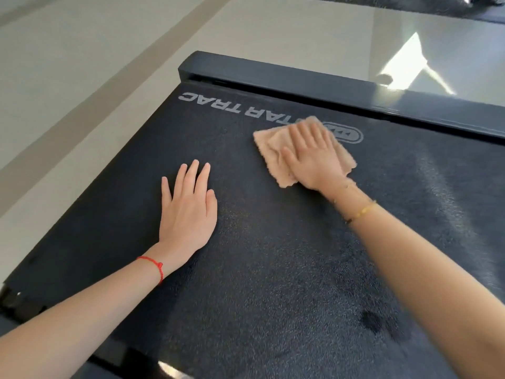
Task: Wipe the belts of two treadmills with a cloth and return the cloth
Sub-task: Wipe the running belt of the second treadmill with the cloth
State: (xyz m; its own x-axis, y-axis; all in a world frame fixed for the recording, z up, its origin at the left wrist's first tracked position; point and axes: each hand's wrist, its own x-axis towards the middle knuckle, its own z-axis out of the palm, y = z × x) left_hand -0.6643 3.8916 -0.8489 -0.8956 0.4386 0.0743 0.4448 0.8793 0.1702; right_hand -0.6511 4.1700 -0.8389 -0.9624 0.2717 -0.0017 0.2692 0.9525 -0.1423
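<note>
A black textured treadmill belt (273,242) with upside-down "STAR TRAC" lettering fills the view. A folded beige cloth (270,154) lies on the belt near the lettering. My right hand (314,157) presses flat on the cloth with straight fingers, covering most of it. My left hand (188,206) rests flat on the bare belt to the left of the cloth, fingers straight, holding nothing. A red string sits on my left wrist and a gold bracelet on my right.
The treadmill's dark side rail (328,86) runs along the belt's far edge. Beyond it and to the left is pale glossy floor (95,64) with a tan stripe. A dark frame corner (13,299) sits at the lower left.
</note>
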